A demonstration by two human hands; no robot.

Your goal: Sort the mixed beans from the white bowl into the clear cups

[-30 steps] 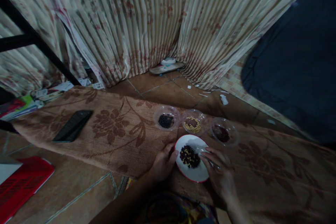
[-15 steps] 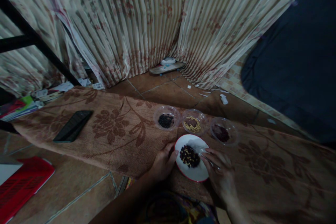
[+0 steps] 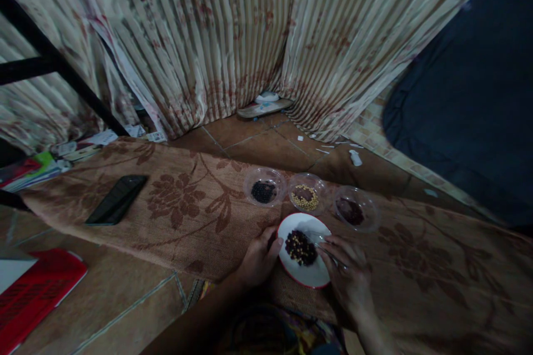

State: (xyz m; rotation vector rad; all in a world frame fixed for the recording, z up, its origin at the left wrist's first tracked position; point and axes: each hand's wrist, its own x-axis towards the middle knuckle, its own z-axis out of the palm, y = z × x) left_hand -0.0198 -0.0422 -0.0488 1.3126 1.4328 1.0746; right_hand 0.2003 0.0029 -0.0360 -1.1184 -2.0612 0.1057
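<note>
A white plate (image 3: 310, 275) with a red rim rests on the cloth in front of me, holding a heap of mixed dark and yellow beans (image 3: 300, 248). My left hand (image 3: 261, 255) grips the plate's left rim, thumb on top. Over the right side of the plate, my right hand (image 3: 347, 266) pinches thin metal tweezers (image 3: 317, 237), their tips near the heap. Just beyond stand three clear plastic cups: one with black beans (image 3: 263, 192), one with yellow beans (image 3: 305, 198), and one with dark red beans (image 3: 350, 211).
A patterned brown cloth (image 3: 187, 238) covers the narrow table. On its left lies a black phone (image 3: 116, 199). Striped curtains (image 3: 233, 39) hang behind, with a skateboard (image 3: 265, 108) on the tiled floor. A red bag (image 3: 50, 288) is at lower left, and papers (image 3: 104, 137) lie beyond the table's left end.
Barely anything differs: my right hand's fingers and the tweezers have shifted very slightly at the plate's right side. The left hand, plate and cups stay where they were.
</note>
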